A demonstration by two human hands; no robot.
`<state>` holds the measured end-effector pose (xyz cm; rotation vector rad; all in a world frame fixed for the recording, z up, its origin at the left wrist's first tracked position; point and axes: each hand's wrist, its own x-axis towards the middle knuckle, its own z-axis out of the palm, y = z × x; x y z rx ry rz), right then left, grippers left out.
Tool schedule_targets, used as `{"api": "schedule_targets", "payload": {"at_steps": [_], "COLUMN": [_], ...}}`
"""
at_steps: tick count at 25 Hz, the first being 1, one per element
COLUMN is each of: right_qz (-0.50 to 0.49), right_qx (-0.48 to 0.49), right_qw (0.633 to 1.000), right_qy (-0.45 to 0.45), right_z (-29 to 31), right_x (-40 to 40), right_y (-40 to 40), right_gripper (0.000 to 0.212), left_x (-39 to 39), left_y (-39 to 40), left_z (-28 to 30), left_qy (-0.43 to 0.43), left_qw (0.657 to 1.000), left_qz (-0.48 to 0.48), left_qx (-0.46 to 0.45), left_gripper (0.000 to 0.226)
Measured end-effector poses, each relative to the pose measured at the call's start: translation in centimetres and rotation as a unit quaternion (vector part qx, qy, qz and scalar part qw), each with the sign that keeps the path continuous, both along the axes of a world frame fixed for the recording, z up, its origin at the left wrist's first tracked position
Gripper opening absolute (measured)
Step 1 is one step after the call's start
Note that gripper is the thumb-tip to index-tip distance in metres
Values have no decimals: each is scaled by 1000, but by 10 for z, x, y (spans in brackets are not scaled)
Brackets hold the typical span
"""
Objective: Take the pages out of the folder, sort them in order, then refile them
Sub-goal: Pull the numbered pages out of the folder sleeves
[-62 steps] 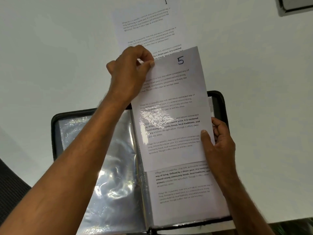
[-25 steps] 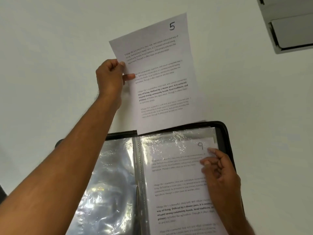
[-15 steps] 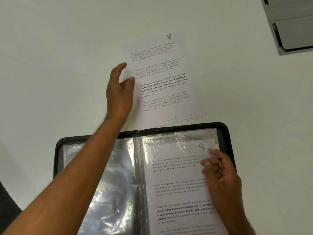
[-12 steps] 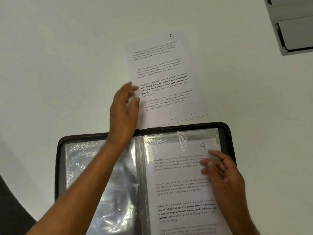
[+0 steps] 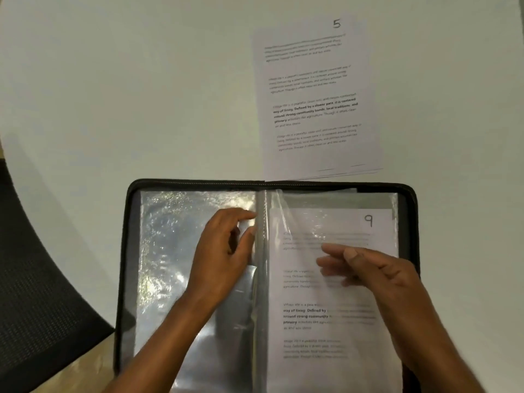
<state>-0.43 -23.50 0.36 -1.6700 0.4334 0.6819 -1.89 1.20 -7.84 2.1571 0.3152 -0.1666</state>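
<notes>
Hands over the open black zip-edged folder point(image 5: 129, 251) on the white table point(image 5: 127, 95).

Left hand point(image 5: 224, 256) reaches from the lower left and rests on the empty clear plastic sleeves of the left half, fingers loosely curled and slightly apart, their tips touching the grey spine strip point(image 5: 262, 265); nothing is gripped. Right hand point(image 5: 377, 276) comes in from the lower right and is blurred; its fingers point(image 5: 334, 248) point left, extended and slightly spread, over the white printed page marked 9 point(image 5: 326, 321), which sits inside the top clear sleeve point(image 5: 297, 211) of the right half. Contact between those fingers and the sleeve cannot be determined. Just beyond the folder's far edge lies the stack of white printed pages topped by the sheet marked 5 point(image 5: 317, 95), well apart from both hands. A dark mesh chair point(image 5: 37, 307) shows at lower left.
</notes>
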Motion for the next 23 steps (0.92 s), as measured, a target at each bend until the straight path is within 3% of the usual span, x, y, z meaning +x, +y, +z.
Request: {"api": "schedule_targets", "payload": {"at_steps": [5,11,13,18,22,23], "right_qz": [65,87,108,145,173,178], "right_qx": [98,186,191,171,149,140], "right_qw": [993,979,976,974,972,972], "right_qy": [20,12,-2,-26,-47,-56], "right_z": [8,-18,-24,-42,-57,-60], "right_x": [-3,-20,-26,-38,-45,-47], "right_y": [60,132,148,171,175,174], "right_gripper": [36,34,36,37,38,39], "left_x": [-7,-18,-25,-36,-47,-49], "left_y": [23,64,81,123,119,114], "left_z": [18,25,25,10,15,19], "left_qy": [80,155,162,186,142,121], "left_qw": [975,919,902,917,956,965], "left_qz": [98,204,235,207,216,211], "left_qx": [-182,-301,-325,-286,-141,-99], "left_gripper": [17,65,71,80,32,31]}}
